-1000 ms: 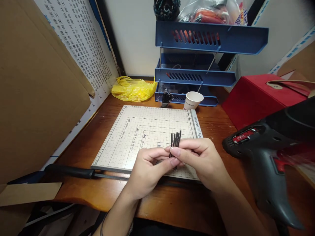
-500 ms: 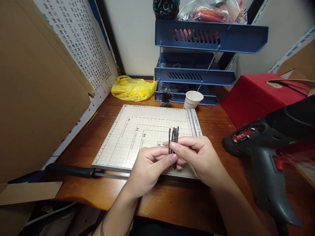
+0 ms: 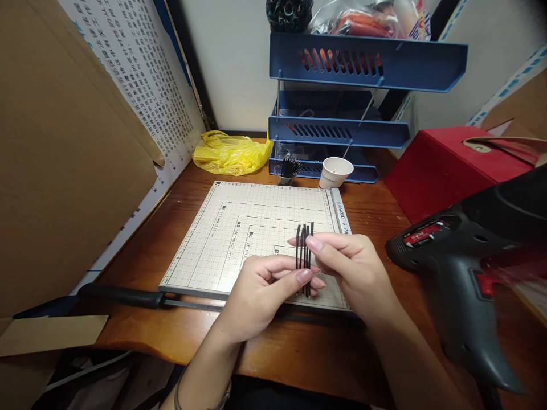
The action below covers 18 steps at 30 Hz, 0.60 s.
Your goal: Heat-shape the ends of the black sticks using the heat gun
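Both hands meet over the near right part of a gridded paper cutter board (image 3: 239, 228). A small bundle of thin black sticks (image 3: 305, 250) stands upright between them. My left hand (image 3: 265, 290) pinches the lower part of the bundle with thumb and fingers. My right hand (image 3: 354, 270) grips the same bundle from the right, forefinger and thumb pressed on its upper half. The stick tops poke out above the fingers.
The cutter's black handle (image 3: 119, 296) lies along the desk's near left. Behind the board are a white paper cup (image 3: 335, 172), a small cup of black sticks (image 3: 288, 171), a yellow plastic bag (image 3: 231, 154) and blue stacked trays (image 3: 342, 114). A red box (image 3: 444, 165) and a dark hot-air gun (image 3: 465, 267) stand at right. Cardboard (image 3: 64, 171) leans at left.
The bundle has been straightened from a slight tilt to upright, and my right forefinger has slid higher on the sticks. Both hands stay in the same place.
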Each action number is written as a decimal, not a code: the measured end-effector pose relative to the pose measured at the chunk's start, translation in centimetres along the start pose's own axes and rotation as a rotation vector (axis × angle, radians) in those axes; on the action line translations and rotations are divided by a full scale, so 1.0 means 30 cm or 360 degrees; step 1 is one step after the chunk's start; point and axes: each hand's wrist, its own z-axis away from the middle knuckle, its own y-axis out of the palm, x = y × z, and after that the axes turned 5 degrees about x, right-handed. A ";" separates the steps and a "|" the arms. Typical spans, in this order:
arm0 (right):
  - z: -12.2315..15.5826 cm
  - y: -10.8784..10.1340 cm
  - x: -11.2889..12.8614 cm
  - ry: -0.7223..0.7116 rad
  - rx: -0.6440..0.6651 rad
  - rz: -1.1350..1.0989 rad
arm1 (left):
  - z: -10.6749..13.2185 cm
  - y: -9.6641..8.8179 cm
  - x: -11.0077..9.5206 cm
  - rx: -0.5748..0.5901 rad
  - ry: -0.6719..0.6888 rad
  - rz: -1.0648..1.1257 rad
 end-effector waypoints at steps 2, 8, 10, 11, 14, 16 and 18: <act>0.000 0.002 0.000 0.0021 0.0033 -0.0028 | 0.004 0.002 0.002 -0.0010 0.0005 0.0047; -0.008 -0.002 -0.007 -0.0118 -0.0250 0.0228 | 0.001 0.004 0.002 -0.0084 -0.0019 0.0146; -0.012 -0.010 -0.007 -0.0193 -0.0391 0.0375 | -0.002 0.004 0.002 -0.0105 -0.0030 0.0150; -0.014 -0.013 -0.006 -0.0207 -0.0415 0.0419 | -0.003 0.005 0.002 -0.0110 -0.0031 0.0146; -0.016 -0.020 -0.002 -0.0204 -0.0359 0.0420 | -0.004 0.005 0.003 -0.0121 -0.0023 0.0133; -0.015 -0.019 0.001 -0.0204 -0.0316 0.0370 | -0.004 0.006 0.003 -0.0135 -0.0018 0.0121; -0.015 -0.016 0.004 -0.0211 -0.0274 0.0292 | -0.005 0.007 0.002 -0.0159 -0.0014 0.0111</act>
